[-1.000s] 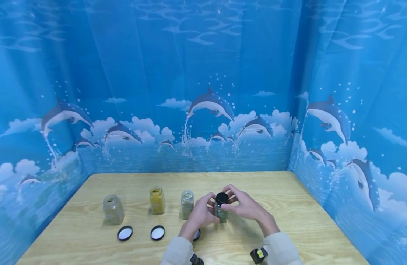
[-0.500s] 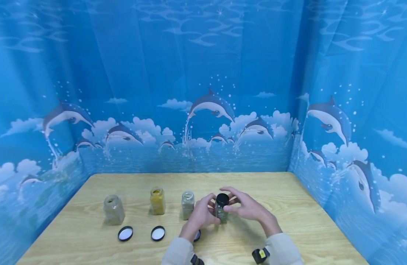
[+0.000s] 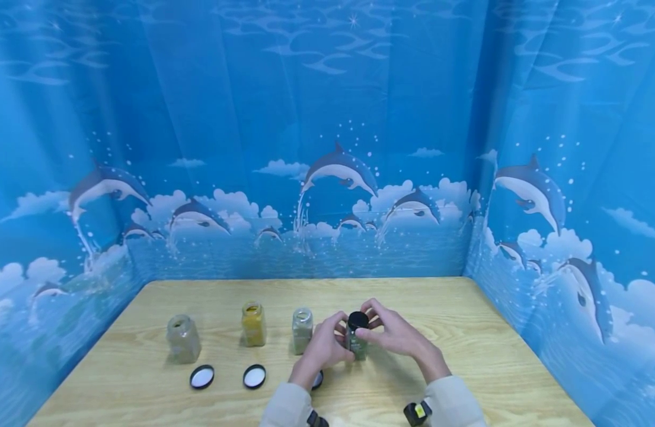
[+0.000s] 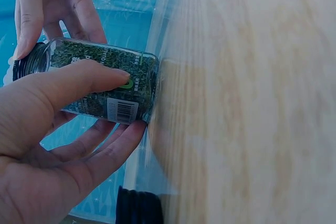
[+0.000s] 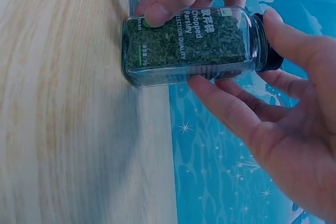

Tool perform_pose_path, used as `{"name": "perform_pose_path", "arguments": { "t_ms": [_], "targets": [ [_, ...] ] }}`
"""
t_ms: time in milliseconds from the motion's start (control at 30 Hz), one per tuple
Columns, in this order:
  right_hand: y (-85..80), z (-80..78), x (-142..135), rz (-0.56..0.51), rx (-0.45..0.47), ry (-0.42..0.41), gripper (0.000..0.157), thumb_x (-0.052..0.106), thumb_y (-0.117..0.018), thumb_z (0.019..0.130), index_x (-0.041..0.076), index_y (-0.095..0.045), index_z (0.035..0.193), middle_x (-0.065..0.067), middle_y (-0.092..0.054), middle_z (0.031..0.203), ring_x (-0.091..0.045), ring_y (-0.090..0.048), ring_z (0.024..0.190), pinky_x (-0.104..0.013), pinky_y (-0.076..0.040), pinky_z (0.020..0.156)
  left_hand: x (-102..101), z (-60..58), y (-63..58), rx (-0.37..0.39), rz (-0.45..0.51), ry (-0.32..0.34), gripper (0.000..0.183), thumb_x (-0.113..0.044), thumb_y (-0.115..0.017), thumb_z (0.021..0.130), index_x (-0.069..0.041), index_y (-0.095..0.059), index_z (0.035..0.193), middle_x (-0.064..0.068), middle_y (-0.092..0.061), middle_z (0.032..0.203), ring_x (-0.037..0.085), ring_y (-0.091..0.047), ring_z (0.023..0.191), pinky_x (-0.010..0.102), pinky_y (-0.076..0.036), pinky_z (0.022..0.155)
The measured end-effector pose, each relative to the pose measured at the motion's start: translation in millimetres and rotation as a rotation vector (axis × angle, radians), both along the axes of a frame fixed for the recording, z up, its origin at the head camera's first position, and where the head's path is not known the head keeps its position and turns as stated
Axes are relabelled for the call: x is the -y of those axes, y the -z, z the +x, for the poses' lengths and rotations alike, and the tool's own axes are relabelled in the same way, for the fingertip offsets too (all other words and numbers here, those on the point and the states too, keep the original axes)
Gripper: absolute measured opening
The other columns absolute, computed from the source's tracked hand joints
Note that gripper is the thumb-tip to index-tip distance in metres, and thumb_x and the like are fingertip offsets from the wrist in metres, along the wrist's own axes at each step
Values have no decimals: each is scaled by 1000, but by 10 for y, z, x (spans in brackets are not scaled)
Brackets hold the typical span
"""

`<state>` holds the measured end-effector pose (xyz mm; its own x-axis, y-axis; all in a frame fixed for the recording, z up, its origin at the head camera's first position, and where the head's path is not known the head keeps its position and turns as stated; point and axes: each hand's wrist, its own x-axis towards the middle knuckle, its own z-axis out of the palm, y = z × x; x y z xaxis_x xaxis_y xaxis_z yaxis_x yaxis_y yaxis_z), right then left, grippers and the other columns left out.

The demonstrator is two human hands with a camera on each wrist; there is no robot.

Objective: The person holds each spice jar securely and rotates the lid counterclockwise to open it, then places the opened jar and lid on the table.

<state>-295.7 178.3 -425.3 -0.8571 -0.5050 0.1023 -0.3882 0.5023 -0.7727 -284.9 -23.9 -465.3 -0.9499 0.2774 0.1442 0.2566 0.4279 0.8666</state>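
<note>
A glass spice jar of green flakes (image 5: 210,43), labelled Chopped Parsley, stands upright on the table. Its black screw lid (image 3: 358,320) is on. My left hand (image 3: 324,345) grips the jar's body from the left, thumb across the label in the left wrist view and fingers under the far side. From the right, my right hand (image 3: 395,333) holds the lid, with the thumb on its near edge and the fingers curled round behind. One fingertip of that hand lies along the glass below the lid in the right wrist view.
Left of my hands stand three lidless jars: one pale (image 3: 302,333), one with yellow powder (image 3: 253,326), one greyish-brown (image 3: 183,341). Black lids with white insides lie before them, one (image 3: 201,376) at left, one (image 3: 254,376) mid-left, another (image 3: 318,379) partly behind my left wrist.
My right hand drew slightly right with its fingers loosened, then came back and closed about the lid. The left hand and the jar have stayed in place.
</note>
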Motion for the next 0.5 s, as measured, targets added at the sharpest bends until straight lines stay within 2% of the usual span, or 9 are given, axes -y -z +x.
{"name": "perform_pose_path", "arguments": {
  "t_ms": [167, 333, 400, 500],
  "targets": [
    [13, -12, -50, -3, -14, -57, 42, 25, -64, 102, 7, -53, 138, -15, -66, 126, -33, -65, 116, -51, -58, 97, -4, 2, 10, -14, -3, 1, 58, 11, -86, 60, -12, -63, 108, 12, -71, 101, 33, -75, 94, 45, -66, 84],
    [10, -18, -87, -17, -30, -130, 47, 19, -58, 105, 2, -48, 148, -22, -63, 131, -36, -65, 115, -38, -62, 94, -2, -3, 9, -27, -11, 1, 57, 10, -85, 60, -12, -63, 108, 12, -71, 99, 31, -75, 92, 42, -66, 82],
    [5, -16, -91, -14, -26, -133, 49, 18, -57, 105, 3, -47, 150, -23, -62, 132, -37, -65, 116, -34, -62, 92, -1, -5, 9, -33, -14, 2, 57, 10, -85, 60, -11, -63, 108, 12, -71, 99, 31, -75, 92, 42, -66, 81],
    [-4, -10, -79, 1, -7, -107, 55, 23, -62, 103, 8, -44, 153, -20, -63, 131, -37, -64, 118, -39, -62, 93, 1, -2, 4, -30, -15, 4, 57, 10, -85, 60, -11, -62, 108, 13, -71, 100, 32, -75, 92, 43, -66, 82]
  ]
}}
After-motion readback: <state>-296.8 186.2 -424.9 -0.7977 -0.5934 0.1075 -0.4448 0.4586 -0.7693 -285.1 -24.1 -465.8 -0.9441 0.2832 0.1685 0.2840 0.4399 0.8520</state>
